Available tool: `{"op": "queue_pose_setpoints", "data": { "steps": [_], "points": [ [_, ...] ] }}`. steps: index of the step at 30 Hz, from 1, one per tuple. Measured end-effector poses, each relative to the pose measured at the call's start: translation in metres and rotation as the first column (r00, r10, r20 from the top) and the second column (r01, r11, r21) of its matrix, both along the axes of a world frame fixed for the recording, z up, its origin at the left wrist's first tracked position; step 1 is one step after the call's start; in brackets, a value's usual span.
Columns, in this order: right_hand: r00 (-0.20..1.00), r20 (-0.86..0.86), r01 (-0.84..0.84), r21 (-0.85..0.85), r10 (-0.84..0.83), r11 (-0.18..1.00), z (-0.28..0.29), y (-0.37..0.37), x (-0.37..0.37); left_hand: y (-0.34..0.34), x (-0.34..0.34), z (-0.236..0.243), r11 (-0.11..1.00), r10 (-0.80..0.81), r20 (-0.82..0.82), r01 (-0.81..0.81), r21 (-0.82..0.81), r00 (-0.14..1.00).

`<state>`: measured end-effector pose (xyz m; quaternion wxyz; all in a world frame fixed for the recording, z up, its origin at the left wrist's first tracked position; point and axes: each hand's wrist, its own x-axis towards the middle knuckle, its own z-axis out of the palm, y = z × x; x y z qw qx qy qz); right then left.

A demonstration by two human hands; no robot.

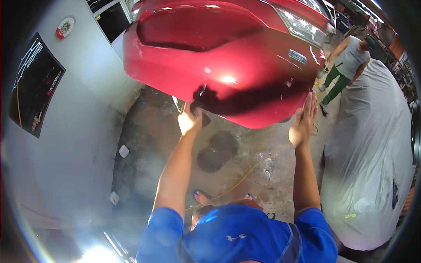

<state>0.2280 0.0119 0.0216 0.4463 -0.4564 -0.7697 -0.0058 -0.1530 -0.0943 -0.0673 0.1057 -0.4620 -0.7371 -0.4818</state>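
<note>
Wearing a blue shirt [239,234], six o'clock: one person, both arms extended toward twelve. Left hand [190,120], below the lower edge of a red bumper [252,79], fingers partly lost against a dark patch – whether closed on anything, cannot tell. Right hand [302,123], at two o'clock, flat, fingers straight, along the bumper's right end, seemingly touching. Bumper: twelve o'clock from the hands, long axis crosswise, ten to two; right hand apparently the nearer. Headlight [302,26], one o'clock, above the bumper. Grey cover [370,140], three o'clock, draped over something bulky. Co-worker [346,61], two o'clock, standing farther off.
</note>
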Motion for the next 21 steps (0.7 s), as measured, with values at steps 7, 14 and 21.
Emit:
{"op": "queue_pose_setpoints", "data": {
  "steps": [7, 14, 21],
  "points": [
    [0.937, 0.340, 0.134, -0.139, -0.080, 0.981, -0.085, -0.044, -0.173, -0.164, -0.121, -0.049, 0.985, -0.124, 0.936, -0.157, 0.075, -0.331],
    [0.882, -0.019, 0.471, 0.079, -0.471, 0.878, -0.036, 0.037, -0.147, -0.169, -0.134, -0.007, 0.929, -0.289, 0.911, 0.146, 0.341, -0.293],
    [0.938, 0.209, 0.280, 0.011, -0.276, 0.960, -0.080, -0.019, -0.258, -0.088, -0.141, 0.041, 0.794, -0.368, 0.862, 0.601, 0.095, 0.350]
  ]
}}
